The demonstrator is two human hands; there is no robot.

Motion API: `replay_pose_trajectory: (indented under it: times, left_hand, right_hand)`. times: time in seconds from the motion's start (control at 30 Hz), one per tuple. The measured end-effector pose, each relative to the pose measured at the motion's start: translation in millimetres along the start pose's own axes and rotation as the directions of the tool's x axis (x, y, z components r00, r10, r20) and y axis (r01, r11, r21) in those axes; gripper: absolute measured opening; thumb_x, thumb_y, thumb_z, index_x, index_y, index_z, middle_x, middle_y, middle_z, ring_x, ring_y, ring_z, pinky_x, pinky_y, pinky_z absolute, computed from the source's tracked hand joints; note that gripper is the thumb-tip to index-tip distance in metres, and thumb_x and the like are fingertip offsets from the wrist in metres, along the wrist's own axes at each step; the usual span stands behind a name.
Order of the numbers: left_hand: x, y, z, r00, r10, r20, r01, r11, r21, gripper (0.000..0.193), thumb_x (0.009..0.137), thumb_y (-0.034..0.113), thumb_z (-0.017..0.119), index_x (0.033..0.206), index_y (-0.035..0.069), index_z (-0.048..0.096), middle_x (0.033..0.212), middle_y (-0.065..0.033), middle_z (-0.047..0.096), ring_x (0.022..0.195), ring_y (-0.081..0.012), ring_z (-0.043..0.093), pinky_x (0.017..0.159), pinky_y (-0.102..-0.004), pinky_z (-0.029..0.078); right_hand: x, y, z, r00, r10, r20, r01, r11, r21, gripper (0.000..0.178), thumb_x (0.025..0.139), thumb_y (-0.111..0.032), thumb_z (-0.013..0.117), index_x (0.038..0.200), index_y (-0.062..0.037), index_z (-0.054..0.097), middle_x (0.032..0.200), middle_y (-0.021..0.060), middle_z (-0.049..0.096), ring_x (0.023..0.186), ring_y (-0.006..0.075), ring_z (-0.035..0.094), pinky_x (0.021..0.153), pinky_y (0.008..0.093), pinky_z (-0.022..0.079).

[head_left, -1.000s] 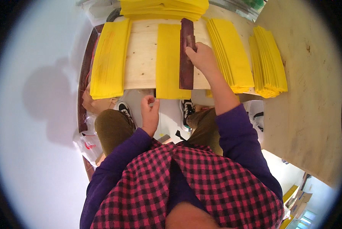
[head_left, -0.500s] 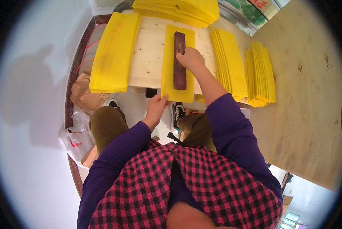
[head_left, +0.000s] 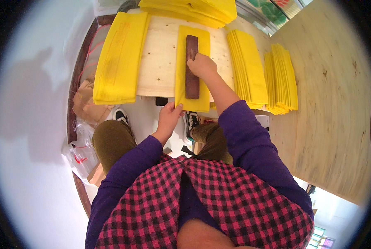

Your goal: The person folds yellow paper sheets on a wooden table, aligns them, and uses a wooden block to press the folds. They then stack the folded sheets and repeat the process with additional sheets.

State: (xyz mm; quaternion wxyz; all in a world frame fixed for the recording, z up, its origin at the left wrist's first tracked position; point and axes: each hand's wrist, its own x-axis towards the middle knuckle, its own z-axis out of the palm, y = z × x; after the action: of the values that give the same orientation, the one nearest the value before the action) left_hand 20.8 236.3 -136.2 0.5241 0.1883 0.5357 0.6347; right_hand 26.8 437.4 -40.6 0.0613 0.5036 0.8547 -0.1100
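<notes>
A long dark reddish-brown wooden block (head_left: 192, 85) lies lengthwise on a folded yellow cloth sheet (head_left: 202, 106) at the front of the pale wooden table. My right hand (head_left: 203, 66) is closed around the block's middle, thumb on its top face. At the sheet's near left corner, my left hand (head_left: 169, 116) pinches the edge between thumb and fingers. Left of it lies a stack of yellow sheets (head_left: 121, 62) with faint reddish print on top. Whether the block's underside is pressed flat on the sheet cannot be made out.
Two more yellow stacks, a nearer one (head_left: 247, 68) and a farther one (head_left: 281, 79), stand to the right. A larger yellow pile (head_left: 193, 10) lies at the back. A wooden panel (head_left: 322, 103) fills the right side. Brown paper (head_left: 88, 103) and a plastic bag (head_left: 82, 155) are at left.
The block and my right hand have shifted slightly left over the sheet. My left hand keeps its pinch on the corner. The whole view has moved a little.
</notes>
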Motion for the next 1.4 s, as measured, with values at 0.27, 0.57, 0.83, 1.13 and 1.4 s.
replay_pose_trajectory:
  times: [0.27, 0.57, 0.83, 1.13, 1.4]
  left_hand:
    - [1.8, 1.2, -8.7, 1.0, 0.01, 0.011, -0.011, 0.998, 0.056, 0.023, 0.09, 0.022, 0.048, 0.099, 0.003, 0.057, 0.085, -0.0048, 0.062, 0.072, -0.0121, 0.058, 0.067, -0.0253, 0.044]
    - [10.7, 34.8, -1.8, 0.996, -0.069, -0.052, 0.058, 0.98, -0.192, 0.025, 0.09, 0.021, 0.048, 0.1, 0.0, 0.057, 0.084, -0.0053, 0.061, 0.071, -0.013, 0.059, 0.059, -0.0249, 0.045]
    - [74.4, 103.9, 17.8, 0.993, -0.12, 0.012, 0.113, 0.958, 0.263, 0.029, 0.089, 0.022, 0.048, 0.106, -0.001, 0.053, 0.084, -0.0063, 0.059, 0.066, -0.0133, 0.054, 0.054, -0.026, 0.042]
    - [179.2, 88.9, 30.6, 0.997, -0.035, -0.061, 0.05, 0.962, 0.268, 0.021, 0.081, 0.007, 0.051, 0.098, -0.004, 0.054, 0.082, -0.0108, 0.059, 0.071, -0.0236, 0.059, 0.062, -0.0355, 0.049]
    - [129.9, 132.3, 18.1, 0.985, 0.084, 0.154, -0.127, 0.945, 0.301, 0.03, 0.082, 0.003, 0.047, 0.111, -0.004, 0.051, 0.099, -0.012, 0.061, 0.081, -0.0196, 0.061, 0.07, -0.0324, 0.051]
  right_hand:
    - [-7.8, 30.2, -9.7, 0.996, 0.07, -0.046, -0.053, 0.952, 0.301, 0.041, 0.079, -0.036, 0.049, 0.089, 0.0023, 0.06, 0.082, 0.0161, 0.064, 0.074, 0.0284, 0.063, 0.068, 0.0385, 0.049]
    - [-90.6, 99.8, -13.4, 0.972, 0.124, -0.198, 0.129, 0.425, 0.896, 0.025, 0.085, -0.026, 0.054, 0.077, -0.0026, 0.054, 0.058, 0.0047, 0.051, 0.042, 0.0099, 0.046, 0.034, 0.0247, 0.035]
    - [-108.2, 116.5, 16.4, 0.974, 0.139, -0.182, 0.16, 0.155, 0.975, 0.02, 0.087, -0.026, 0.054, 0.084, -0.0065, 0.053, 0.056, -0.0015, 0.047, 0.041, 0.0059, 0.04, 0.035, 0.0216, 0.032]
    - [-106.5, 129.4, 23.8, 0.973, 0.144, -0.181, 0.174, 0.06, 0.983, 0.02, 0.087, -0.026, 0.054, 0.087, -0.0063, 0.055, 0.06, -0.002, 0.049, 0.043, 0.0055, 0.041, 0.036, 0.0207, 0.032]
    - [-109.0, 134.0, 16.5, 0.971, 0.139, -0.193, 0.188, 0.053, 0.981, 0.018, 0.087, -0.024, 0.052, 0.091, -0.0066, 0.056, 0.057, -0.0034, 0.046, 0.041, 0.0052, 0.038, 0.036, 0.0205, 0.031]
